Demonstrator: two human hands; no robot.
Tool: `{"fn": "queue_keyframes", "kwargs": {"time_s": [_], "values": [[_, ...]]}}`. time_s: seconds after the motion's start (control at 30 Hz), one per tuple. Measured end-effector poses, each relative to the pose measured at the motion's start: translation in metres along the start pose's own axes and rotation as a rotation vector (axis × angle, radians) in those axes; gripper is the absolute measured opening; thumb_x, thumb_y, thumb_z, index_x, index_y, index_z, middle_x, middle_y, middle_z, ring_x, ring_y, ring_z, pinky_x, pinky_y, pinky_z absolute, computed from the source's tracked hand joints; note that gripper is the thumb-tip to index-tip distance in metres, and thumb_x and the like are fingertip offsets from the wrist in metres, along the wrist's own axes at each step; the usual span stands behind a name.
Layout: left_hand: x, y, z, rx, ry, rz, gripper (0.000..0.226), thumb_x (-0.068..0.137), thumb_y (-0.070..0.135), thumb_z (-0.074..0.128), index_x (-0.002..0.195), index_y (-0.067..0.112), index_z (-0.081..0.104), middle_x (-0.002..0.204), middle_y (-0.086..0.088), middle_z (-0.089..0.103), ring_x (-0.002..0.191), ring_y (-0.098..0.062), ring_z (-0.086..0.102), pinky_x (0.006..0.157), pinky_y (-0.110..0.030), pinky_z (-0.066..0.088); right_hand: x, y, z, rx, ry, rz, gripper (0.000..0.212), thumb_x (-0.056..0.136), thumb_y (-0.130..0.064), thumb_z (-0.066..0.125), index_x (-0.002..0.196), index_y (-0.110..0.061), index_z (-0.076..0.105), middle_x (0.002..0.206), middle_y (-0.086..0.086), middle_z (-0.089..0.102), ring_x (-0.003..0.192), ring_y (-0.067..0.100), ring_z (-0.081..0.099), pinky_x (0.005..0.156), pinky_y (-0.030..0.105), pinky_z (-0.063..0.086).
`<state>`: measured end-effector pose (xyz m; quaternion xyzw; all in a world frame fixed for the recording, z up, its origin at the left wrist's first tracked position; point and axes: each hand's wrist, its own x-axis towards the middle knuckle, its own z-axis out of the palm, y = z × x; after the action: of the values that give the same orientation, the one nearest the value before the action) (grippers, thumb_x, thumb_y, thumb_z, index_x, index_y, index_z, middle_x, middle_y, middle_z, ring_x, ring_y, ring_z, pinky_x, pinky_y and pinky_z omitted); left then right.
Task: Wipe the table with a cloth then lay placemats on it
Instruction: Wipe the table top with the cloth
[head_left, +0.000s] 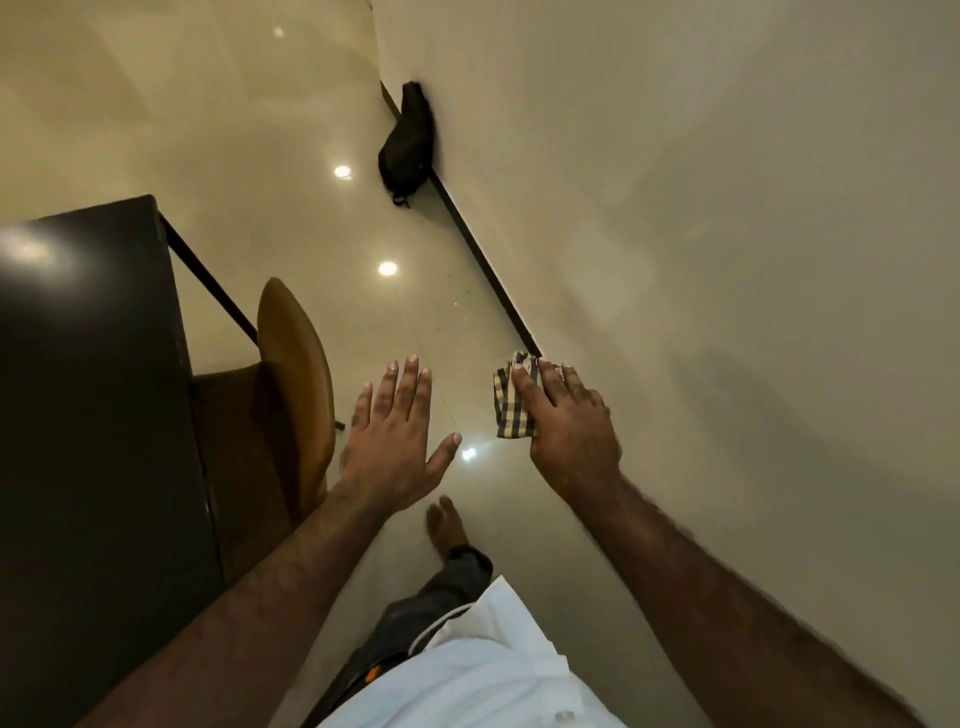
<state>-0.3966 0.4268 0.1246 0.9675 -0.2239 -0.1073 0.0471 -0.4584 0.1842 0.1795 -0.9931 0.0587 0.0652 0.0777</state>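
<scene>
Left hand (397, 441): reaching forward with the palm facing down, fingers straight and spread apart, thumb splayed to the right; holding nothing and hanging over the floor just right of the chair.
Right hand (566, 426): reaching forward at about the same distance as the left, well apart from it; holding the cloth, with the fingers lying over its top and the thumb hidden underneath.
Cloth (506, 410): small checked piece in cream and dark stripes, bunched under the right hand's fingers, its left edge and near corner sticking out beyond them; being carried in the air above the floor, off the table.
Table (88, 364): dark glossy top filling the left side, running from near to far, with a pale glare showing at its far left; neither hand is touching it.
Chair (296, 374): brown, curved back, standing tucked against the table's right edge.
Floor (234, 130): pale polished tiles, showing round light reflections (387, 268).
Wall (727, 208): plain and pale, taking up the right side, with a dark skirting (483, 260) running along its foot.
Bag (408, 137): black, lying on the floor at the far end, leaning against the wall.
Person: bare foot (445, 525) stepping on the tiles between the two forearms, dark trouser leg (441, 587) behind it, white shirt (493, 665) at the near edge.
</scene>
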Motion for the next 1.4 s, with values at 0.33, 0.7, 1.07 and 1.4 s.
{"fn": "queue_keyframes", "kwargs": {"time_s": [0.33, 0.7, 1.07, 1.4], "values": [[0.174, -0.086, -0.063, -0.014, 0.013, -0.133, 0.101, 0.102, 0.082, 0.006, 0.175, 0.016, -0.017, 0.182, -0.008, -0.03, 0.17, -0.029, -0.021, 0.138, -0.056, -0.003, 0.235, -0.021, -0.057, -0.054, 0.003, -0.125, 0.086, 0.103, -0.01, 0.06, 0.178, -0.032, 0.026, 0.184, 0.01, 0.027, 0.168, 0.041, 0.025, 0.126, 0.056, 0.035], [0.366, -0.195, -0.1, -0.056, -0.008, -0.423, 0.103, 0.104, 0.08, 0.015, 0.175, 0.014, -0.019, 0.181, -0.008, -0.032, 0.17, -0.029, -0.023, 0.138, -0.056, -0.004, 0.523, -0.077, -0.065, -0.123, 0.028, -0.418, 0.085, 0.102, -0.014, 0.065, 0.177, -0.028, 0.027, 0.182, 0.012, 0.03, 0.168, 0.043, 0.025, 0.126, 0.061, 0.037], [0.48, -0.322, -0.154, -0.085, 0.033, -0.764, 0.104, 0.101, 0.083, 0.007, 0.173, 0.014, -0.024, 0.179, -0.01, -0.036, 0.169, -0.031, -0.026, 0.137, -0.057, -0.006, 0.762, -0.204, -0.09, -0.206, -0.058, -0.73, 0.083, 0.107, -0.023, 0.056, 0.18, -0.028, 0.017, 0.185, 0.008, 0.023, 0.172, 0.037, 0.016, 0.132, 0.057, 0.028], [0.539, -0.523, -0.192, -0.161, 0.069, -0.94, 0.108, 0.097, 0.084, 0.009, 0.172, 0.014, -0.027, 0.178, -0.01, -0.038, 0.168, -0.031, -0.029, 0.137, -0.057, -0.007, 0.913, -0.4, -0.086, -0.213, 0.029, -0.925, 0.08, 0.098, -0.013, 0.061, 0.174, -0.02, 0.038, 0.175, 0.011, 0.045, 0.164, 0.04, 0.037, 0.123, 0.056, 0.041]]}}
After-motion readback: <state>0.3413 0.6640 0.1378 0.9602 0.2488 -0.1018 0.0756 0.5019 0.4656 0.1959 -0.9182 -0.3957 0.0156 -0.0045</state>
